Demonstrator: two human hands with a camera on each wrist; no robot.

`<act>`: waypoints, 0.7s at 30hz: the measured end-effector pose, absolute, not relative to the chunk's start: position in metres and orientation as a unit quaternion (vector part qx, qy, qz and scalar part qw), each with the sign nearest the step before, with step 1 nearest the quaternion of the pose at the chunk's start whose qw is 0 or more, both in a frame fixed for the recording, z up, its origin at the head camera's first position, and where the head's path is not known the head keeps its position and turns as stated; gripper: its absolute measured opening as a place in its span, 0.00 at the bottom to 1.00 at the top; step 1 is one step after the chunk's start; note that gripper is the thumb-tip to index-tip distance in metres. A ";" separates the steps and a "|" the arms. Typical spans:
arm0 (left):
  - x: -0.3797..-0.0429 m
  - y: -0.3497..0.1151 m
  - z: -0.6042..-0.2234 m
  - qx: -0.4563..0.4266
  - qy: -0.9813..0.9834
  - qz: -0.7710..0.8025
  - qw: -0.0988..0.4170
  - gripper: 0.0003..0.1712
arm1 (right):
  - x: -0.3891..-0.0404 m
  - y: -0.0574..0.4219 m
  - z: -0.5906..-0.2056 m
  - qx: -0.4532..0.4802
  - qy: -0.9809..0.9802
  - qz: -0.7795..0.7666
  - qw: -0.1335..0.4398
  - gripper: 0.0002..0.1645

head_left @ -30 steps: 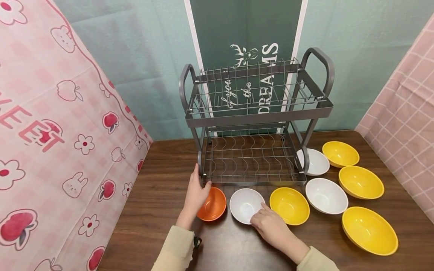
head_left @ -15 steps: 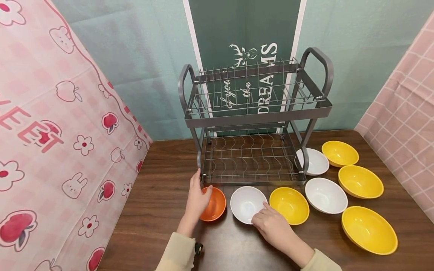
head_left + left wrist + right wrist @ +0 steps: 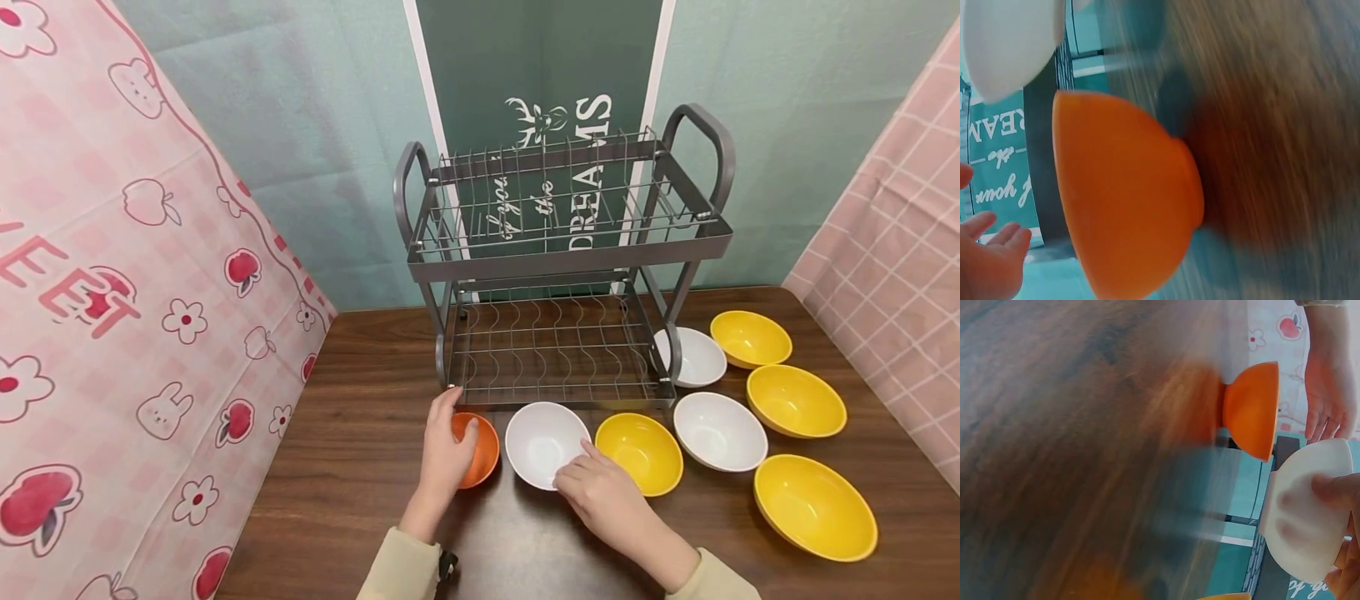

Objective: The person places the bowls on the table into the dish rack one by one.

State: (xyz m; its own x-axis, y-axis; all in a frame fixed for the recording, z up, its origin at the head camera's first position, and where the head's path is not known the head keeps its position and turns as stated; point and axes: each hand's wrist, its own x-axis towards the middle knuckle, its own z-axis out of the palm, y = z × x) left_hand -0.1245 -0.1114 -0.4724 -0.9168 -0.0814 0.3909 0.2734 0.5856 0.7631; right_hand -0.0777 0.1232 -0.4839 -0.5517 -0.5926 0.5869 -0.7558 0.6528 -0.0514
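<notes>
My right hand [image 3: 603,500] pinches the near right rim of a white bowl [image 3: 542,442]. In the right wrist view, the thumb lies on the outside of this white bowl [image 3: 1307,547] and its base is raised off the table. My left hand [image 3: 446,450] hovers with spread, relaxed fingers over the left side of a small orange bowl [image 3: 483,458], covering part of it. The orange bowl [image 3: 1125,194] sits upright on the table in the left wrist view, apart from the left fingers. A yellow bowl [image 3: 641,454] stands just right of the right hand.
A grey two-tier dish rack [image 3: 570,262] stands behind the front row of bowls. Two more white bowls [image 3: 720,433] and several yellow bowls [image 3: 816,508] sit on the wooden table [image 3: 330,467] to the right. Patterned cloths [image 3: 187,321] hang around it.
The white bowl has risen slightly and shifted toward the rack in my right hand. My left hand has drawn back from the rack's corner and moved right, over the orange bowl.
</notes>
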 end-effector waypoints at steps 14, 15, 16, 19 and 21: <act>-0.109 -0.087 -0.453 0.008 -0.758 -0.652 0.007 0.16 | -0.082 0.117 -0.472 0.388 -0.856 0.156 0.303 0.35; -0.109 -0.087 -0.454 0.009 -0.749 -0.662 -0.005 0.17 | -0.082 0.116 -0.471 0.389 -0.856 0.154 0.303 0.34; -0.109 -0.087 -0.456 0.010 -0.742 -0.671 -0.016 0.17 | -0.082 0.116 -0.471 0.392 -0.856 0.154 0.301 0.32; -0.109 -0.086 -0.462 0.015 -0.728 -0.685 -0.030 0.18 | -0.083 0.116 -0.469 0.398 -0.854 0.149 0.298 0.14; -0.110 -0.086 -0.465 0.014 -0.727 -0.685 -0.031 0.18 | -0.083 0.116 -0.468 0.403 -0.854 0.143 0.297 0.04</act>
